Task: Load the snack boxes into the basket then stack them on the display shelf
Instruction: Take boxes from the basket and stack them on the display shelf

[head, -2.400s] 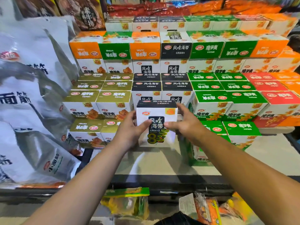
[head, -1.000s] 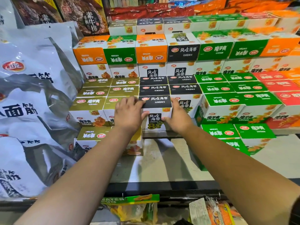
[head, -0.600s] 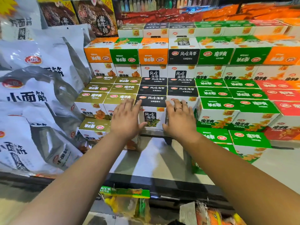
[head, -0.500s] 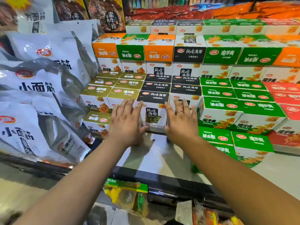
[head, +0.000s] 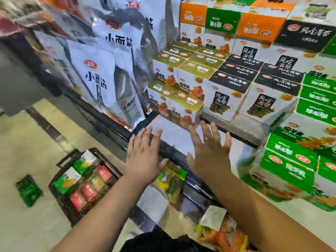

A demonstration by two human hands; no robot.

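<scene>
The black-topped snack box (head: 224, 96) stands on the display shelf (head: 174, 135), in the front row beside a matching box (head: 267, 100) and the gold-topped boxes (head: 181, 104). My left hand (head: 144, 157) and my right hand (head: 209, 151) hover with fingers spread over the shelf's front edge, below the boxes, touching nothing. A dark basket (head: 62, 195) sits on the floor at lower left, holding several red and green snack boxes (head: 85, 182).
Big white snack bags (head: 101, 75) lean at the shelf's left. Green boxes (head: 291, 160) are stacked at right. Packets (head: 171, 179) hang below the shelf edge. A green packet (head: 29, 190) lies on the floor left of the basket. The picture is blurred.
Both hands let go of the black-topped box, now on the shelf, and drew back toward me. My view swung down and left, bringing the basket on the floor into sight.
</scene>
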